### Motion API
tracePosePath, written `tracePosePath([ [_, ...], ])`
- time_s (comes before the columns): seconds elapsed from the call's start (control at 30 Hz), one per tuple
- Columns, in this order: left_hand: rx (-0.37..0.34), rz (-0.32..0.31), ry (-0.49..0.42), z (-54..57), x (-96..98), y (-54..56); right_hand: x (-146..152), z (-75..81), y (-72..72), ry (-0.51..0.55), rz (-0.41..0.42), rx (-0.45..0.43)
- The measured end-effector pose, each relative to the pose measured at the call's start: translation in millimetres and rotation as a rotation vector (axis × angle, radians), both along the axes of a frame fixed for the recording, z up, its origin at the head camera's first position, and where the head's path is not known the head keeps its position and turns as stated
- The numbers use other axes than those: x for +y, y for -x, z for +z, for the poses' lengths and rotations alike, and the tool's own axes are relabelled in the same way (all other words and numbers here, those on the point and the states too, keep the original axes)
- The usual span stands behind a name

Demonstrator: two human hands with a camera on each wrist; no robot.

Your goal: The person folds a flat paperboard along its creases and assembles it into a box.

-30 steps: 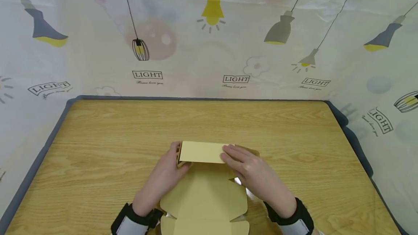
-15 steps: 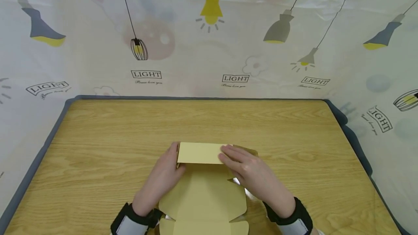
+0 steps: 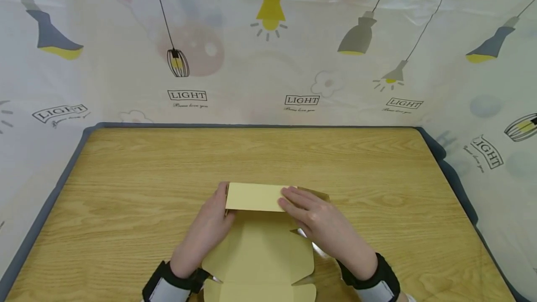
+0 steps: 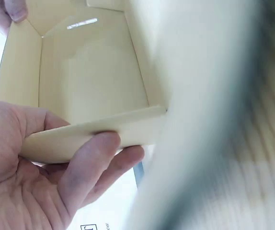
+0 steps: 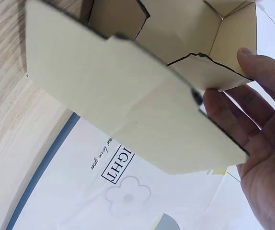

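Note:
A partly folded cardboard box, plain tan, stands before me with its lid panel lying towards me. My left hand grips its left end; in the left wrist view the fingers curl over the outside of the end wall. At the right corner, my right hand has fingertips on the upward-facing narrow wall. The right wrist view shows that thumb and fingers pinching the wall's edge. A wide side flap sticks outwards there, unfolded. Inside, the floor of the box is bare, with a slot at one end.
The wood-grain table spreads around the box, with a dark grey edge at the back. A pale curtain printed with lamps rises behind and at both sides. Small tabs jut from the lid's near end.
The layered edges at the box's left end have closed up out of sight, and my left thumb has drawn back leftwards. Box and right hand have shifted slightly left in view.

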State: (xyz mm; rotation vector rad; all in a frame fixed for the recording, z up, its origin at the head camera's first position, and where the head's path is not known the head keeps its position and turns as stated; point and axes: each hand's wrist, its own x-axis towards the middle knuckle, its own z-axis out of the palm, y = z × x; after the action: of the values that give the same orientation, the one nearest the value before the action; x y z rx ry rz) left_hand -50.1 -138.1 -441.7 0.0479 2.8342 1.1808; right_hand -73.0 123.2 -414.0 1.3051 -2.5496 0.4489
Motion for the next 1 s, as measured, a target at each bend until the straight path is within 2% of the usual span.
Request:
tracePosePath([
  [0.1, -0.014, -0.007, -0.004, 0.3, -2.7, 0.1, -0.5, -0.1, 0.3, 0.0, -0.001, -0.005],
  [0.17, -0.045, -0.037, -0.027, 1.4, -7.8, 0.1, -0.5, -0.4, 0.6, 0.002, -0.001, -0.009],
  [0.33, -0.119, -0.187, -0.089, 8.0, -30.4, -0.7, 0.8, -1.8, 2.3, 0.018, 0.008, -0.021],
  [0.43, -0.106, -0.266, -0.122, 11.6, -42.1, 0.0, 2.1, -2.9, 3.3, 0.027, 0.011, -0.029],
  [0.53, -0.075, -0.319, -0.148, 12.9, -47.2, 2.0, 3.6, -3.9, 3.7, 0.035, 0.009, -0.035],
  [0.63, -0.061, -0.343, -0.149, 13.1, -47.5, 3.7, 5.2, -4.9, 4.0, 0.048, 0.008, -0.034],
  [1.0, -0.047, -0.354, -0.153, 9.9, -48.4, 5.0, 6.6, -7.1, 5.8, 0.096, -0.002, -0.01],
])
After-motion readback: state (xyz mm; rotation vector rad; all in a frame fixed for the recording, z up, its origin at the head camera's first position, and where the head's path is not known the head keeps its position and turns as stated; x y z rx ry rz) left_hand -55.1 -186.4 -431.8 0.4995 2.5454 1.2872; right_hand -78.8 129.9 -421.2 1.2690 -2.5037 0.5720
